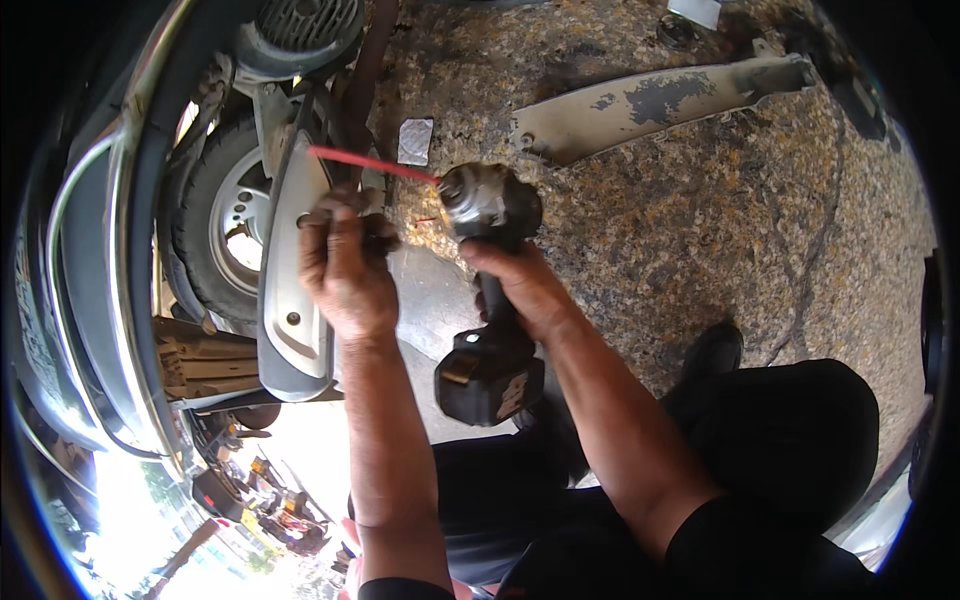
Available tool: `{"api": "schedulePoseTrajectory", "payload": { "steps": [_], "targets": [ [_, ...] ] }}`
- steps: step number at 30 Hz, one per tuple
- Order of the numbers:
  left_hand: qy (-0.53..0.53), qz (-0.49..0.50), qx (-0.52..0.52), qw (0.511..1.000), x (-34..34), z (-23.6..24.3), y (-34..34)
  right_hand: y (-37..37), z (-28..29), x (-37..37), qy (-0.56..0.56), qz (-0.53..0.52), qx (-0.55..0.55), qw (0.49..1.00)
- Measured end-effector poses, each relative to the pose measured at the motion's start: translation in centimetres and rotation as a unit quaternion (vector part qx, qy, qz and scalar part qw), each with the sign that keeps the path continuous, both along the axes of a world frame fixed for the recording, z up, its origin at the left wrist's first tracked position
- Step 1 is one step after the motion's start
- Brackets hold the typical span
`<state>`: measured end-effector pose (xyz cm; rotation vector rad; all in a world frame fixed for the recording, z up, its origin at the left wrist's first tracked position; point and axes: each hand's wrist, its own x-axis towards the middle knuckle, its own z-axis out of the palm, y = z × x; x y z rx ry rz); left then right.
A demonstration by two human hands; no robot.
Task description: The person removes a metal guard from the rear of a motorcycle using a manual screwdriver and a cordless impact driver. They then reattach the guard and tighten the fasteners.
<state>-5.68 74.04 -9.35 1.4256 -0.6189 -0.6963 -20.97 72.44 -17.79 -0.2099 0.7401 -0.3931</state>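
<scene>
My right hand (515, 285) is wrapped around the grip of a black cordless impact driver (505, 210), its thick battery at the bottom. A long red bit (375, 162) sticks out of the driver's nose, pointing left past my left hand, its tip near the upper part of a pale panel. My left hand (350, 265) is closed, thumb and fingers pinched together in front of that long white-and-grey panel (290, 300) on the vehicle's side. Whatever those fingers hold, if anything, is hidden. A dark round hole or fastener shows low on the panel.
Behind the panel is a wheel with a black tyre (205, 230). Chrome bars (125, 260) run along the left. On the rough speckled ground lie a scuffed pale body panel (660, 105) and a small white packet (415, 140). My black shoe (715, 350) is at right.
</scene>
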Motion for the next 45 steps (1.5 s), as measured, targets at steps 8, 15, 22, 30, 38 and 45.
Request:
{"api": "schedulePoseTrajectory", "payload": {
  "steps": [8, 15, 22, 30, 38, 45],
  "targets": [
    [-0.272, -0.057, 0.459, 0.844, -3.9, -16.8, 6.0, -5.0, -3.2, -8.0, 0.149, -0.101, -0.015, 0.984],
    [-0.375, -0.093, 0.425, 0.819, -6.2, -18.6, 4.9, -4.2, -3.2, -7.6, 0.151, -0.100, -0.003, 0.983],
    [-0.364, -0.194, 0.500, 0.761, -5.7, -18.5, 3.4, -3.8, -2.2, -7.1, 0.087, -0.089, -0.029, 0.992],
    [0.474, 0.023, -0.073, 0.877, -3.6, -11.9, 6.9, -2.9, -0.2, -5.6, 0.037, -0.056, -0.130, 0.989],
    [0.512, -0.052, -0.273, 0.813, -3.2, -3.9, 12.0, -0.7, 4.0, -3.2, -0.064, 0.009, -0.249, 0.966],
    [0.385, 0.023, -0.399, 0.832, 1.2, 5.5, 16.8, 2.7, 7.9, -1.1, -0.102, 0.029, -0.325, 0.940]
  ]
}}
